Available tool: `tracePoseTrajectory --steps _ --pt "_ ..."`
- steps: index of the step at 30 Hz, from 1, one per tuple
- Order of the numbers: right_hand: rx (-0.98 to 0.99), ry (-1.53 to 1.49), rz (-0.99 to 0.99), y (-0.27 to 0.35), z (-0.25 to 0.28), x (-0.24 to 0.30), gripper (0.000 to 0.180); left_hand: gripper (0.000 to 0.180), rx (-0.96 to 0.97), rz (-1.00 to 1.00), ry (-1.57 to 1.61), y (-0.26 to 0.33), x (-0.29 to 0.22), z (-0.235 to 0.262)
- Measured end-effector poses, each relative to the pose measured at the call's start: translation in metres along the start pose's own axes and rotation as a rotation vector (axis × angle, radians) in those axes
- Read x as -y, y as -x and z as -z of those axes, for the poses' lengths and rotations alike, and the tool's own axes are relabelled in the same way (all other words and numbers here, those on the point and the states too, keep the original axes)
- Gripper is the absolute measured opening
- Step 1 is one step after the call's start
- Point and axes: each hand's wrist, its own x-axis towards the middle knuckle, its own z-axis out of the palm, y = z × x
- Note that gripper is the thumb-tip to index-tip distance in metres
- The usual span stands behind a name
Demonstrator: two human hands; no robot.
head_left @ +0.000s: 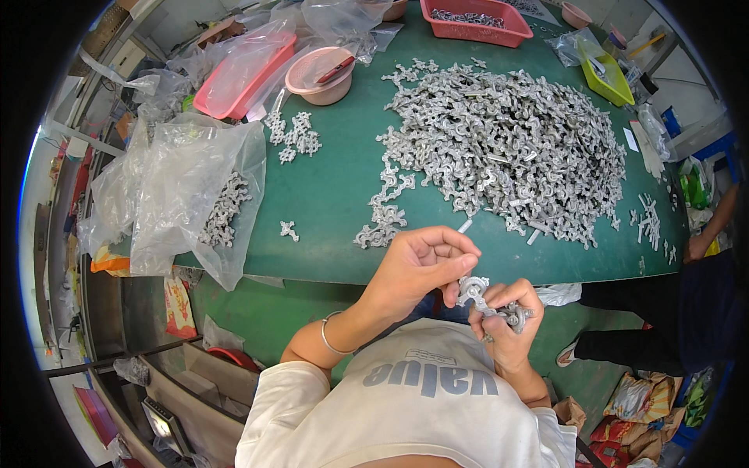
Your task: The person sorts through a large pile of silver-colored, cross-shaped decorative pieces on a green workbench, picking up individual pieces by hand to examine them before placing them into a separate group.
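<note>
Close in front of my body, my right hand (511, 318) is closed around several grey cast metal parts. One silver metal casting (471, 290), with a round ringed end, sticks out of it toward the left. My left hand (427, 264), a bangle on its wrist, is curled with thumb and forefinger together, right beside that round end. Whatever sits between its fingertips is hidden. Beyond my hands, a big heap of similar castings (507, 148) covers the green table (328, 210), with a loose strand of them trailing toward me. A single casting (289, 230) lies apart at the left.
At left, a clear plastic bag (195, 187) holds castings near the table edge. Behind it are a pink tray (242, 78) and a pink bowl (318, 86). A red tray (476, 27) and a yellow-green basket (612, 82) stand farther back. Another person's hand (696, 248) is at right.
</note>
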Motion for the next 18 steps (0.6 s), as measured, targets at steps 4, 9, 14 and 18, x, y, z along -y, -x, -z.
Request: tracePoseTrajectory --steps 4,9,14,18 --pt "-0.006 0.043 -0.007 -0.001 0.0 0.0 0.02 0.013 0.001 -0.009 0.014 -0.002 0.001 0.001" --pt "-0.115 0.101 -0.162 -0.007 -0.003 -0.001 0.013 0.013 -0.038 -0.097 -0.025 -0.004 0.016 0.008" --pt "-0.096 -0.14 -0.494 -0.017 0.018 -0.019 0.02 0.013 -0.082 -0.064 -0.069 -0.016 0.035 0.027" --pt "-0.19 -0.241 -0.529 -0.024 0.028 -0.021 0.025 0.023 -0.522 -0.532 -0.794 -0.062 0.05 0.096"
